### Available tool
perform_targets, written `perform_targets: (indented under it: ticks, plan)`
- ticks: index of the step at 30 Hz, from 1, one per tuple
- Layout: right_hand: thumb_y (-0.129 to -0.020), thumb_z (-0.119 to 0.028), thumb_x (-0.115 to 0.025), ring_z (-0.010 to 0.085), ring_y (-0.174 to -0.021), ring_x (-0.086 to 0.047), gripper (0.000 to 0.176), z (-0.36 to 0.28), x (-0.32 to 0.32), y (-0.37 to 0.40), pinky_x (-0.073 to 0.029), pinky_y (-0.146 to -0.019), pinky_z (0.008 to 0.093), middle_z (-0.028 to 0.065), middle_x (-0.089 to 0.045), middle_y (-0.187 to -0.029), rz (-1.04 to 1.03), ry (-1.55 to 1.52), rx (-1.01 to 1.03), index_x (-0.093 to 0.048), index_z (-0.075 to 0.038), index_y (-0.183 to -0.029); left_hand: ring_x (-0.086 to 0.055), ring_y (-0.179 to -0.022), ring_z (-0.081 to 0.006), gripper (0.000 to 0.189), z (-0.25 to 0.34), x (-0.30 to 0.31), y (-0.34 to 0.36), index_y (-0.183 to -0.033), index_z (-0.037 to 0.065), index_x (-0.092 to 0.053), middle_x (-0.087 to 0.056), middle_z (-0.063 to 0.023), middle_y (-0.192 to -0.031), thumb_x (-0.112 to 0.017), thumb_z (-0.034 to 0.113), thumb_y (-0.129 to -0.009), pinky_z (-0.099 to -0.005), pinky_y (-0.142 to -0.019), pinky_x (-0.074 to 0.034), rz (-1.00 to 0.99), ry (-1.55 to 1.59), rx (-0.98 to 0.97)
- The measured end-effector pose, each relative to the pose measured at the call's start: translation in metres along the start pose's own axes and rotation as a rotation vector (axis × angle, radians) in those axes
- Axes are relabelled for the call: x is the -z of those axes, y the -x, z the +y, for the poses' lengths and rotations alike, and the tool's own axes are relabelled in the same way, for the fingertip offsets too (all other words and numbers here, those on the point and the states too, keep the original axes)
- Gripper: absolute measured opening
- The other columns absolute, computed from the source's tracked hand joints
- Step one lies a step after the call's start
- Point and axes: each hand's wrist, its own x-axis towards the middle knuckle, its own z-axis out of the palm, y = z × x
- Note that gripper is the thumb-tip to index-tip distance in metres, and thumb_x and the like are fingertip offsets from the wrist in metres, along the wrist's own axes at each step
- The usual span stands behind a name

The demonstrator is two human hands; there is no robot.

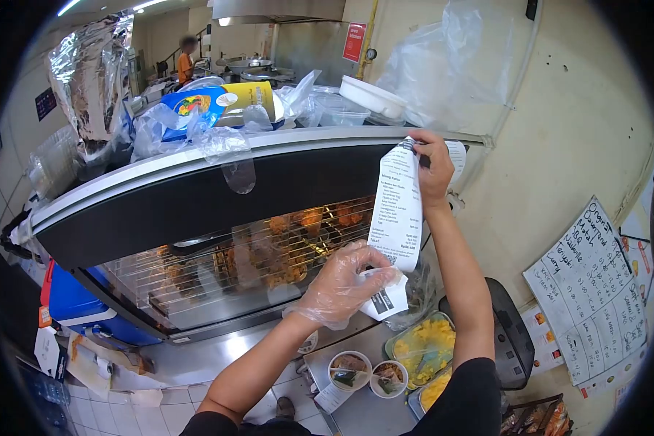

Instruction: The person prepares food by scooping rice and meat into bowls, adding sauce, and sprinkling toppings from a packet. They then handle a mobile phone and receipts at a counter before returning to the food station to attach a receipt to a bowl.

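A long printed receipt [397, 207] hangs in front of the display warmer, its top end pinched in my right hand [433, 167], which is bare. My left hand [341, 283], in a clear plastic glove, closes its thumb and fingers on the receipt's lower end, where the paper folds over. Below the hands, two round tubs of food, a larger tub [349, 369] and a smaller tub [389, 379], stand on the steel counter [316, 361]. A paper slip [332, 397] lies against the larger tub.
Fried pieces sit on racks inside the display warmer [218, 218]. Packages, plastic bags and a white container [373, 97] crowd its top. Containers of yellow food [421, 349] are at the counter's right. A handwritten board [592, 291] hangs on the wall. A person [186, 62] stands far back.
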Motion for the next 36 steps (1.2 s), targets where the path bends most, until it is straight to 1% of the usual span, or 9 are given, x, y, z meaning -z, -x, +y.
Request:
perform_targets:
  ticks: [6,8,11,18,21,24,27,31,36]
  plan:
    - [-0.07,-0.001,-0.072,0.0271,-0.084,-0.062,0.024,-0.005,0.01,-0.012,-0.049,-0.075,0.032,0.0103,-0.066,-0.092,-0.093,-0.034,-0.115,-0.061,-0.004,-0.092,-0.058,-0.086,-0.0212,0.023,-0.007,0.005,0.001,-0.09,0.0,-0.064,-0.059,-0.0127,-0.091,-0.066,0.023,-0.087,-0.0345,-0.079,-0.046,0.02,0.022,-0.006]
    - [-0.07,-0.005,-0.073,0.0272,-0.085,-0.062,0.029,-0.003,0.015,-0.016,-0.049,-0.074,0.0317,0.0091,-0.065,-0.092,-0.247,0.024,0.062,-0.065,-0.005,-0.097,-0.058,-0.085,-0.0216,0.024,-0.007,0.007,0.003,-0.09,0.0,-0.064,-0.059,-0.0127,-0.09,-0.066,0.024,-0.087,-0.0346,-0.079,-0.045,0.02,0.016,-0.025]
    - [-0.068,-0.007,-0.074,0.0274,-0.087,-0.061,0.028,-0.01,0.019,-0.019,-0.049,-0.075,0.0321,0.0093,-0.064,-0.094,-0.279,0.063,0.06,-0.065,-0.005,-0.095,-0.056,-0.088,-0.018,0.017,-0.005,0.006,0.005,-0.089,0.003,-0.064,-0.058,-0.0086,-0.093,-0.068,0.019,-0.087,-0.0318,-0.079,-0.045,0.011,0.028,0.021]
    - [-0.069,-0.003,-0.071,0.0266,-0.09,-0.06,0.023,-0.019,0.022,-0.018,-0.048,-0.077,0.0328,0.0098,-0.063,-0.097,-0.279,0.096,-0.042,-0.065,-0.004,-0.091,-0.056,-0.083,-0.018,0.016,-0.002,0.0,0.005,-0.089,0.004,-0.066,-0.058,-0.0084,-0.09,-0.068,0.02,-0.087,-0.0323,-0.075,-0.045,0.043,0.021,0.004]
    - [-0.069,-0.001,-0.069,0.0262,-0.089,-0.059,0.02,-0.023,0.023,-0.023,-0.047,-0.078,0.0318,0.0096,-0.063,-0.097,-0.163,0.148,0.017,-0.062,-0.003,-0.087,-0.056,-0.083,-0.0185,0.016,0.007,-0.003,0.005,-0.089,0.004,-0.066,-0.059,-0.0091,-0.089,-0.068,0.02,-0.086,-0.0326,-0.075,-0.045,0.067,0.044,-0.007]
    - [-0.07,-0.003,-0.071,0.0256,-0.088,-0.059,0.017,-0.029,0.018,-0.033,-0.047,-0.078,0.0303,0.0093,-0.062,-0.094,-0.19,0.031,-0.058,-0.06,-0.002,-0.083,-0.057,-0.081,-0.0194,0.018,0.01,-0.003,0.005,-0.089,0.0,-0.065,-0.058,-0.0111,-0.087,-0.065,0.018,-0.088,-0.0326,-0.076,-0.046,0.062,0.028,-0.022]
    - [-0.07,-0.007,-0.075,0.0231,-0.088,-0.061,0.021,-0.025,0.016,-0.036,-0.047,-0.078,0.0285,0.0096,-0.064,-0.092,-0.389,-0.246,-0.21,-0.06,-0.002,-0.084,-0.058,-0.082,-0.019,0.017,0.004,0.0,0.011,-0.089,0.0,-0.065,-0.059,-0.0106,-0.088,-0.066,0.017,-0.087,-0.0324,-0.077,-0.046,0.081,0.085,-0.028]
    - [-0.069,-0.006,-0.076,0.023,-0.087,-0.061,0.022,-0.015,0.017,-0.031,-0.048,-0.078,0.0295,0.0103,-0.066,-0.092,-0.303,-0.362,-0.307,-0.06,-0.003,-0.083,-0.058,-0.082,-0.0182,0.016,0.008,0.008,0.019,-0.089,0.0,-0.065,-0.059,-0.0102,-0.088,-0.068,0.016,-0.086,-0.0319,-0.077,-0.047,0.075,0.102,-0.03]
    - [-0.065,-0.005,-0.076,0.0248,-0.083,-0.059,0.025,-0.02,0.014,-0.039,-0.047,-0.073,0.0302,0.0099,-0.067,-0.091,-0.159,0.021,0.034,-0.057,-0.005,-0.081,-0.058,-0.082,-0.0187,0.015,0.017,0.012,0.02,-0.089,0.001,-0.066,-0.06,-0.01,-0.087,-0.069,0.015,-0.085,-0.0324,-0.077,-0.047,0.045,0.11,0.004]
